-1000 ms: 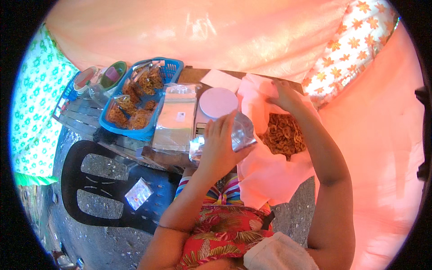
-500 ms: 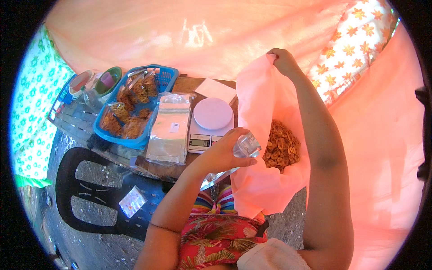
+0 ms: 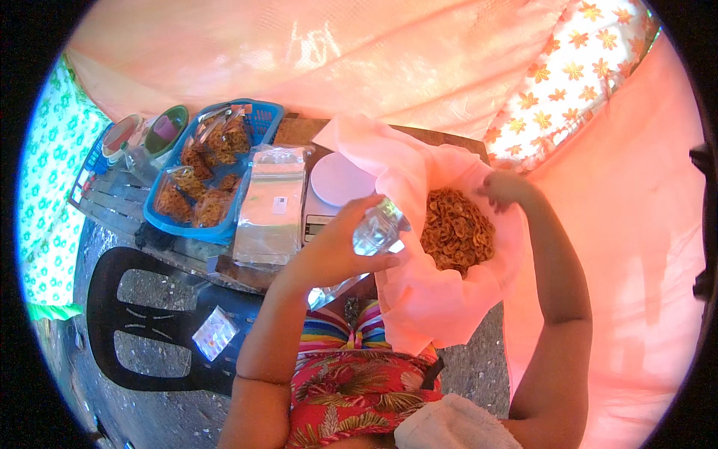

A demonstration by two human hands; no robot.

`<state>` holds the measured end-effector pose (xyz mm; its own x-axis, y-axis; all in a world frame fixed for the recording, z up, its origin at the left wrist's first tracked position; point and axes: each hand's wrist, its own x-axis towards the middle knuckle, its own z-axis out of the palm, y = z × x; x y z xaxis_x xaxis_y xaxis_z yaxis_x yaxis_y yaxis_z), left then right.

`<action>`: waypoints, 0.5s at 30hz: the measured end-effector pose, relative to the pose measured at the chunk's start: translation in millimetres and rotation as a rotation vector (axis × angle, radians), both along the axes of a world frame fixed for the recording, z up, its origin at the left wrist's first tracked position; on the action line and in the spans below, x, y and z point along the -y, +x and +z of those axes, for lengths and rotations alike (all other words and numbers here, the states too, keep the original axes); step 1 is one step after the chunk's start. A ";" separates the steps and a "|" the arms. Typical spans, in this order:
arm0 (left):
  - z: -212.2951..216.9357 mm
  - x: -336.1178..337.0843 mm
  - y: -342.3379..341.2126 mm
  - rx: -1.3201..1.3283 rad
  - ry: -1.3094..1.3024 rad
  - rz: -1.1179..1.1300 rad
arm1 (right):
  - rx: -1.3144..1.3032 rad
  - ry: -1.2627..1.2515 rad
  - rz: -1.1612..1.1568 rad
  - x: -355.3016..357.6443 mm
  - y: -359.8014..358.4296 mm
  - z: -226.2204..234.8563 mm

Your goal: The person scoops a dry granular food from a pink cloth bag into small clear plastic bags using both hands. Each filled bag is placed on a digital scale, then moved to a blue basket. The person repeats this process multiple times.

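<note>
My left hand holds a small clear plastic packet at the left rim of a large pink plastic bag. The bag is open and holds a heap of brown fried chips. My right hand grips the bag's right rim and keeps it open. Just behind my left hand a kitchen scale with a round white plate stands on the wooden table.
A stack of clear empty pouches lies left of the scale. A blue basket holds several filled chip packets. Small bowls sit at the far left. A black plastic chair with one small packet stands below the table. Pink cloth hangs behind.
My right hand has dropped from high above the bag to its right rim, so the bag's mouth now lies open and low. My left hand with the clear packet stayed at the left rim.
</note>
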<state>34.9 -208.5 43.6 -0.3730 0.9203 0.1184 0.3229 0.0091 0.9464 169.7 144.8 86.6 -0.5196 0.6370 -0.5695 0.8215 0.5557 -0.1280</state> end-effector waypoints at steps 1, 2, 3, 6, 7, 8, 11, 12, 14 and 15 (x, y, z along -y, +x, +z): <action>3.2 5.3 1.2 -0.018 0.042 0.034 | 0.071 0.010 0.001 11.0 16.1 -13.3; 5.9 8.9 3.1 -0.045 0.124 0.062 | -0.085 -0.026 0.054 22.5 31.1 -26.9; 7.9 10.1 5.8 -0.148 0.140 0.128 | -0.298 -0.104 0.157 33.3 39.9 -41.0; 10.4 7.7 14.6 -0.221 0.143 0.178 | -0.544 -0.199 0.247 48.2 44.7 -59.8; 10.5 7.7 17.4 -0.243 0.174 0.175 | -0.538 -0.214 0.216 52.0 43.1 -60.3; 10.3 7.8 20.5 -0.251 0.184 0.172 | -0.549 -0.303 0.224 53.7 38.8 -57.2; 11.6 10.4 22.1 -0.303 0.193 0.194 | -0.482 -0.385 0.139 47.6 21.6 -28.3; 12.4 11.6 21.9 -0.324 0.193 0.207 | -0.435 -0.287 0.084 44.7 13.4 -18.1; 14.2 12.6 20.1 -0.283 0.189 0.227 | -0.402 -0.128 0.108 43.3 2.7 -6.5; 15.2 12.5 19.1 -0.264 0.196 0.236 | -0.418 -0.062 0.187 40.5 -2.3 -1.6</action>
